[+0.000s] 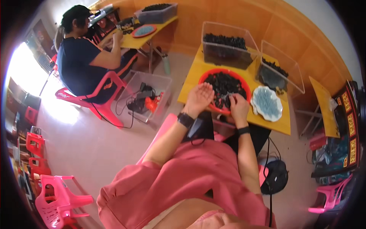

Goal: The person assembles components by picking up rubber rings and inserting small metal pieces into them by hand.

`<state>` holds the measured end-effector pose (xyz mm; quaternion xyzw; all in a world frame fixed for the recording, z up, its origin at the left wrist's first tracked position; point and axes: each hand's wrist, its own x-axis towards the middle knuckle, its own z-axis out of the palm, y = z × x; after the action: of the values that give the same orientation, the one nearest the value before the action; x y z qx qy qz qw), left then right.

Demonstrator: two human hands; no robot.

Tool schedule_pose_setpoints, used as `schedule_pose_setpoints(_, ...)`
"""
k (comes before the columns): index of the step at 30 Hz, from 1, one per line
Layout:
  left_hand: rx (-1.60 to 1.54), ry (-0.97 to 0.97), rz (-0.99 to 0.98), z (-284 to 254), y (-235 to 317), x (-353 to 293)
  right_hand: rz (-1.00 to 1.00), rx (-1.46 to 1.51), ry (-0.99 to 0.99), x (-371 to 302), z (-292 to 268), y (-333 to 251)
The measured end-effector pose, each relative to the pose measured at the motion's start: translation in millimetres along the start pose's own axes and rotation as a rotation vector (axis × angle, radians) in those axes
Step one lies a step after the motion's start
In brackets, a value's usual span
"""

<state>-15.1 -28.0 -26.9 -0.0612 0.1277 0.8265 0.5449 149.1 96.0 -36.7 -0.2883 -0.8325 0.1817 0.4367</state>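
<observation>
A red round basin [249, 91] full of small black pieces [225, 86] sits on the yellow table in front of me. My left hand [199, 97] is held palm up over the basin's near left rim, its fingers stretched out and slightly curved. At the near right part of the basin, my right hand [239, 108] has its fingertips pinched together over the black pieces. What is between those fingertips is too small to make out. Right of it stands a white scalloped plate [280, 111] with many small blue-grey pieces on it.
Behind the basin, a clear plastic bin [227, 57] holds black pieces; another clear bin [288, 76] stands to its right. A person [82, 57] sits at another yellow table at the far left. On the floor lie a clear box [162, 89] with cables and a black cap [277, 177].
</observation>
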Motion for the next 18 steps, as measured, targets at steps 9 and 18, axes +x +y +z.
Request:
schedule_pose_setpoints(9,-0.003,0.026,0.014,1.0,-1.9,-1.0,0.051,0.002,-0.013,1.2,-5.3,-4.3)
schedule_pose_setpoints(18,-0.038,0.027,0.039,-1.7,-5.9,-2.5,0.034,-0.028,-0.005,-0.9,-4.0,-0.7)
